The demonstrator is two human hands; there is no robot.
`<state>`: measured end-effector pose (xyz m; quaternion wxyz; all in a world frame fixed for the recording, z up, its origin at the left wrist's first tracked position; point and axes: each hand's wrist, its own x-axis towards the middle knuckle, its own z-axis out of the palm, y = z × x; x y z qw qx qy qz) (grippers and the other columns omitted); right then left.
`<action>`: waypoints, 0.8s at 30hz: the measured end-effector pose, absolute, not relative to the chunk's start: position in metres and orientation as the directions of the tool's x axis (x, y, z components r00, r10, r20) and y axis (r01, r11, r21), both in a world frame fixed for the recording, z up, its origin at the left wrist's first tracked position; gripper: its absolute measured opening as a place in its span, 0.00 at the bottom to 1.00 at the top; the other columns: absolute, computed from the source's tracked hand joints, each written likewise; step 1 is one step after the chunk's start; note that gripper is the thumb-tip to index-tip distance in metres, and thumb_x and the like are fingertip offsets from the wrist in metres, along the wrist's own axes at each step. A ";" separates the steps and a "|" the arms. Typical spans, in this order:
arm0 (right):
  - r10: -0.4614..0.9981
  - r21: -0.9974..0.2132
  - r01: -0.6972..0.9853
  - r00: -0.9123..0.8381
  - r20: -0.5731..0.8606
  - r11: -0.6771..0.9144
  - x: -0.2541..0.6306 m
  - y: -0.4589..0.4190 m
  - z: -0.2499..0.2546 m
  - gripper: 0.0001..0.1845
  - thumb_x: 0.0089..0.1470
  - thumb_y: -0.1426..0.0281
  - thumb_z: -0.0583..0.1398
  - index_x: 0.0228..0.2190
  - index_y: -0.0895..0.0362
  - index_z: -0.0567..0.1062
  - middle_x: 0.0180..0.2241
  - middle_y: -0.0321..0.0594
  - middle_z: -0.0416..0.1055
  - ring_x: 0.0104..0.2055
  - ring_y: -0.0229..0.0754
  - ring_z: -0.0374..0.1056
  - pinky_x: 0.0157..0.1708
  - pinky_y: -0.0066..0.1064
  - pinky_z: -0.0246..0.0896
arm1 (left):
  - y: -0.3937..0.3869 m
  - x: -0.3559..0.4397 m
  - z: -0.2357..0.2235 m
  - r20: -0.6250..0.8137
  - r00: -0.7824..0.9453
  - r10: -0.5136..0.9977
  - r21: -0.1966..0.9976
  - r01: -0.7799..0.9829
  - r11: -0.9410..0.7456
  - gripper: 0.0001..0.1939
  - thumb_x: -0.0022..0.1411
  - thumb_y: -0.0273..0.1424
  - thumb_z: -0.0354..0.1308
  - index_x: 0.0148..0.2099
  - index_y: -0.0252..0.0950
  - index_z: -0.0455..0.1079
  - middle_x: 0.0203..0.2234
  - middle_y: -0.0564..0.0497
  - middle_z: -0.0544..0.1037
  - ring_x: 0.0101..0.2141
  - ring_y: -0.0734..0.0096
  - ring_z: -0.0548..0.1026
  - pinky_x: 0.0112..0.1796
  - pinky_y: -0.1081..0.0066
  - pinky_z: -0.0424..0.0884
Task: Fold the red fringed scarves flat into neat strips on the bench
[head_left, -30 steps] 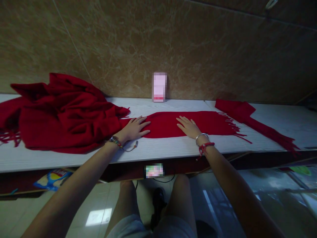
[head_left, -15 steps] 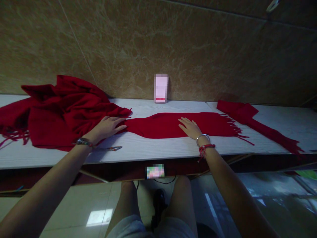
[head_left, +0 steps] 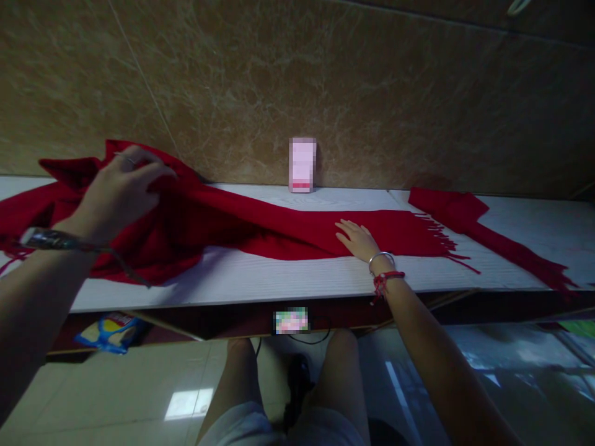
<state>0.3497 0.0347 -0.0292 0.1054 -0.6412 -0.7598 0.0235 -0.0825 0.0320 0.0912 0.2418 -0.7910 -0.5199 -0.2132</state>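
A red fringed scarf (head_left: pixel 288 232) stretches along a white bench top. At the left, my left hand (head_left: pixel 125 186) is raised with its fingers closed on the scarf, and the cloth rises in a fold toward it. The gripped edge is mostly hidden behind the fingers. Lying flat on the smooth stretch near the fringe, my right hand (head_left: pixel 357 240) has its fingers spread. Bunched red cloth (head_left: pixel 139 263) lies under and around the left hand. Another red fringed scarf piece (head_left: pixel 493 241) lies folded at the right, beside the fringe.
The narrow white bench top (head_left: pixel 260 285) runs along a brown marbled wall (head_left: pixel 297 80). A blurred pink phone-like object (head_left: pixel 302 165) leans against the wall. Below the edge are a blurred screen (head_left: pixel 291 321) and a blue-yellow packet (head_left: pixel 111 331) on the dark shelf.
My left hand slid left off the flat stretch, then took hold of the scarf and lifted it, pulling up a long fold. My right hand has stayed in place.
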 end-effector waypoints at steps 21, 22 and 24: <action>0.981 -0.191 0.967 -0.149 0.123 0.171 0.350 0.034 -0.028 0.23 0.60 0.66 0.48 0.55 0.53 0.65 0.61 0.43 0.57 0.63 0.45 0.51 0.60 0.50 0.44 | 0.018 0.017 0.010 0.038 0.789 0.614 -0.135 0.612 -0.779 0.18 0.62 0.32 0.49 0.54 0.41 0.67 0.51 0.45 0.70 0.49 0.62 0.67 0.49 0.62 0.63; 0.982 -0.190 0.967 -0.147 0.121 0.169 0.350 0.034 -0.027 0.23 0.60 0.66 0.48 0.55 0.54 0.65 0.60 0.43 0.57 0.63 0.45 0.51 0.60 0.49 0.45 | 0.019 0.028 0.006 0.048 0.810 0.584 -0.137 0.585 -0.800 0.17 0.63 0.31 0.47 0.53 0.39 0.68 0.49 0.45 0.71 0.48 0.63 0.69 0.48 0.63 0.64; 0.982 -0.191 0.968 -0.143 0.126 0.165 0.350 0.034 -0.028 0.23 0.60 0.66 0.48 0.55 0.54 0.65 0.60 0.43 0.58 0.63 0.45 0.51 0.60 0.49 0.45 | 0.023 0.044 -0.001 0.070 0.835 0.545 -0.168 0.549 -0.819 0.16 0.64 0.28 0.46 0.51 0.37 0.69 0.46 0.45 0.74 0.45 0.66 0.71 0.46 0.65 0.66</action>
